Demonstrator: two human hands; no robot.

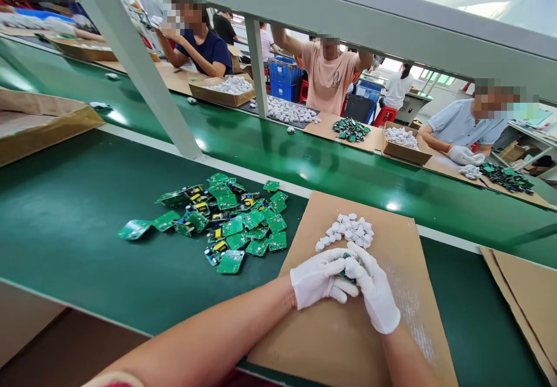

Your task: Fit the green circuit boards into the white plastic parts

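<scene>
Both my hands wear white gloves and meet over a brown cardboard sheet [404,294]. My left hand [319,279] and my right hand [374,291] are closed together around a small green circuit board [347,271], which shows only between the fingers. Just beyond them lies a small heap of white plastic parts [348,230]. To the left, on the green bench top [65,224], several green circuit boards [230,219] lie in a loose pile.
A green conveyor belt [304,155] runs across behind the bench, with a grey frame post [139,68] rising from it. Several people work on the far side beside cardboard trays of white parts [224,90]. More cardboard sheets [526,300] lie at right.
</scene>
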